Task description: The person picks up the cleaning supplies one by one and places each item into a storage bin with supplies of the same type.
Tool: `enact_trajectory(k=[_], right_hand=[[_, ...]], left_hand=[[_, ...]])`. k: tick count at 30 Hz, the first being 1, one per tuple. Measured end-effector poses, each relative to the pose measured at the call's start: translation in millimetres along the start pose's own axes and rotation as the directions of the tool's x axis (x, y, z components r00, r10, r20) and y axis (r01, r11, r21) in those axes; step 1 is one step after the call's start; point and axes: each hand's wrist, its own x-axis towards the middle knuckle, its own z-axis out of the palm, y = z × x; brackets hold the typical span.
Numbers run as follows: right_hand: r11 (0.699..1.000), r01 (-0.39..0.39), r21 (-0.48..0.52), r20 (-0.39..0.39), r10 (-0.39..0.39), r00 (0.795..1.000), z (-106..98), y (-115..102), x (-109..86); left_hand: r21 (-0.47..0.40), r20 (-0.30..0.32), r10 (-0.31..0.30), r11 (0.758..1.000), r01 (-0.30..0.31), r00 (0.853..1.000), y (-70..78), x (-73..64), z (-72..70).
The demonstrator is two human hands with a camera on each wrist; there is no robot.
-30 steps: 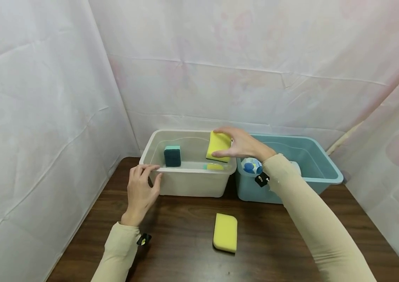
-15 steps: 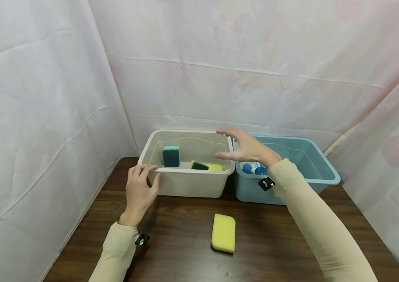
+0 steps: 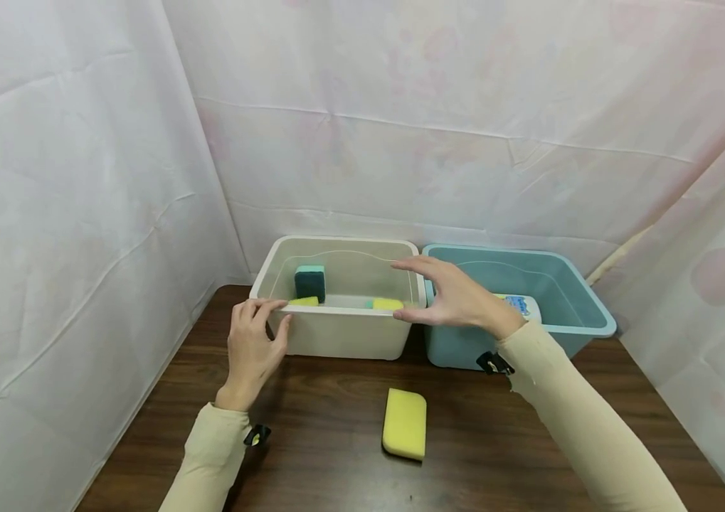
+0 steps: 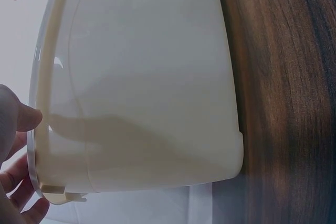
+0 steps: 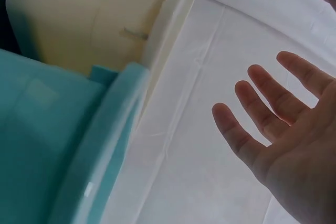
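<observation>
My left hand (image 3: 255, 348) grips the front left corner of a cream plastic bin (image 3: 344, 333), its thumb against the outer face of the rim in the left wrist view. Over the bin's right end hovers my right hand (image 3: 454, 295), fingers spread and holding nothing, as the right wrist view also shows. Inside the bin, a dark green and teal sponge (image 3: 309, 283) stands on edge. A yellow sponge (image 3: 304, 301) lies beside it, and another yellow sponge (image 3: 388, 304) is at the right; the front wall partly hides both. One more yellow sponge (image 3: 404, 424) lies on the table.
A blue plastic bin (image 3: 583, 291) stands right beside the cream one, with a white bottle (image 3: 522, 306) partly hidden behind my right forearm. The dark wood table (image 3: 311, 455) reaches back to white curtains (image 3: 349, 142) behind and at both sides.
My right hand let go of a yellow sponge, which dropped and tumbled left in the cream bin. That hand then moved slightly right and toward me. The left hand stayed on the rim.
</observation>
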Motion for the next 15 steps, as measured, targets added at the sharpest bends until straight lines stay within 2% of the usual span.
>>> enact_trajectory(k=[5, 15], right_hand=[[1.000, 0.024, -0.006, -0.021, -0.024, 0.999, 5.9, 0.3, -12.8], [1.000, -0.004, 0.029, -0.029, 0.005, 1.000, 15.9, -7.7, -39.5]], left_hand=[[0.002, 0.005, -0.005, 1.000, 0.005, 1.000, -0.2, 0.3, -0.2], [0.002, 0.005, -0.002, 1.000, 0.002, 1.000, 1.4, 0.0, -0.2]])
